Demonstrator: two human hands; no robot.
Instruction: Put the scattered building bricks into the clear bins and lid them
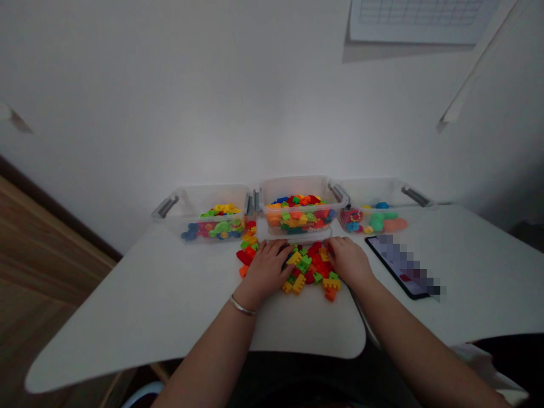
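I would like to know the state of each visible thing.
Loose blocks: heaped, colours mixed
Left hand: resting on them
Right hand: at their right edge
Left box: open, partly filled
Middle box: open, partly filled
Right box: open, partly filled
Phone: lying face up
Paper sheet: hung up

No words, brands or numbers can be read. The paper (419, 22) on the wall (170, 96) shows a ruled grid, any writing in its cells too faint to make out. On the phone (399, 266), coarse blocks mask much of the screen, leaving nothing legible.
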